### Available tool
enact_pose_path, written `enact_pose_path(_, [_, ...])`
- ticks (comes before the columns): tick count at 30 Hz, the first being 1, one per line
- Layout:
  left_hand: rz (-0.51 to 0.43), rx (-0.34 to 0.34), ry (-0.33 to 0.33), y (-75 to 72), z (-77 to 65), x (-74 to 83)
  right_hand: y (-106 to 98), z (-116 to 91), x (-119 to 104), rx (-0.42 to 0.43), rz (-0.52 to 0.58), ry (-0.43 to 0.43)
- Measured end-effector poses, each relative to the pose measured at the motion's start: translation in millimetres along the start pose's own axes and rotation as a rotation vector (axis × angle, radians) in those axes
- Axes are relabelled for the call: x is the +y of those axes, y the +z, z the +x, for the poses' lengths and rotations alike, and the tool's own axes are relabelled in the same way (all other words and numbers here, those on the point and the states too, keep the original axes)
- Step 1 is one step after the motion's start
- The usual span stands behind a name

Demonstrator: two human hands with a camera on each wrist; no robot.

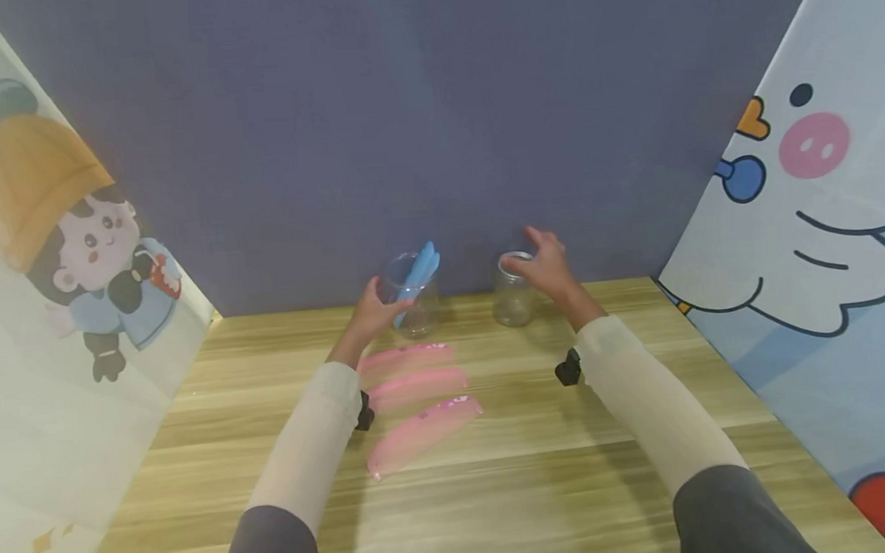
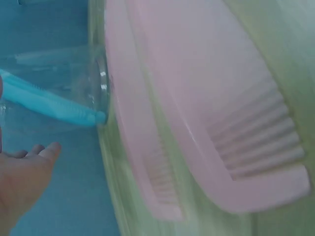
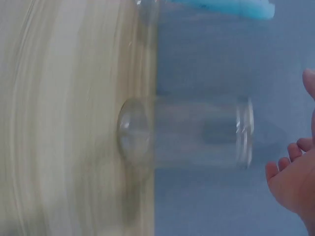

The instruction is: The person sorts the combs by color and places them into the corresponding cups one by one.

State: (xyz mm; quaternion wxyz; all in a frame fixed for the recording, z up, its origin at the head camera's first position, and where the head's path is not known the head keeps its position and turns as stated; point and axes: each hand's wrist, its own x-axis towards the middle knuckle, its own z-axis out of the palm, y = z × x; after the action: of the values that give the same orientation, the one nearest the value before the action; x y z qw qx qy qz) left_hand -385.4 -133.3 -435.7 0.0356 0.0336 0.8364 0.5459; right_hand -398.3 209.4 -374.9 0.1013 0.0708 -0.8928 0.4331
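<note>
Two clear plastic jars stand upright at the back of the table. In the left jar (image 1: pixel 424 317), slim blue combs (image 1: pixel 421 269) lean to the right, their tips above the rim; teeth show only faintly. My left hand (image 1: pixel 374 315) is spread at the left jar's near left side, fingers apart in the left wrist view. Whether it touches the jar I cannot tell. The right jar (image 1: pixel 514 308) holds nothing visible. Just above its rim hovers my right hand (image 1: pixel 551 269), thumb and fingers parted, with a gap to the jar in the right wrist view.
Three pink combs (image 1: pixel 424 434) lie in a row in front of the left jar. Behind the wooden table (image 1: pixel 529 489) rises a dark blue-grey panel (image 1: pixel 435 126). Cartoon-printed panels (image 1: pixel 801 233) flank both sides.
</note>
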Motion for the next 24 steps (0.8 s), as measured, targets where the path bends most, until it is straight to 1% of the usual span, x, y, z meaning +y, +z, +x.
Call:
enact_pose_path(2, [0.054,0.0,-0.01,-6.3,-2.0,-5.6,0.1,-0.1,6.3,-0.024,-0.024,0.041])
enact_pose_path(4, [0.102,-0.006,-0.003,-12.2,-4.2,-9.4,1.0,0.3,13.8,-0.044,-0.047,0.066])
enact_pose_path(6, [0.162,-0.027,0.033,-17.6,-6.1,-11.7,2.2,0.3,21.9,-0.061,-0.058,0.085])
enact_pose_path(9, [0.271,-0.082,0.097,-25.9,-12.4,-12.8,4.4,0.4,32.4,-0.078,-0.064,0.098])
enact_pose_path(11, [0.361,-0.132,0.129,-32.2,-20.2,-14.4,6.7,0.1,38.0,-0.092,-0.06,0.103])
enact_pose_path(14, [0.503,-0.201,0.15,-41.3,-34.2,-18.4,10.4,0.9,43.5,-0.096,-0.056,0.095])
enact_pose_path(15, [0.535,-0.223,0.149,-44.1,-39.1,-19.8,11.5,1.0,44.9,-0.098,-0.055,0.088])
enact_pose_path(18, [0.597,-0.279,0.13,-49.6,-52.4,-24.0,14.3,1.3,48.3,-0.098,0.003,0.06])
enact_pose_path(20, [0.608,-0.306,0.115,-50.7,-59.4,-26.0,15.2,0.8,51.1,-0.106,0.057,0.043])
enact_pose_path(22, [0.624,-0.324,0.105,-49.9,-64.8,-28.1,15.9,0.1,54.7,-0.108,0.096,0.038])
enact_pose_path(24, [0.625,-0.328,0.095,-48.1,-69.2,-30.9,16.5,-1.5,58.8,-0.11,0.104,0.044])
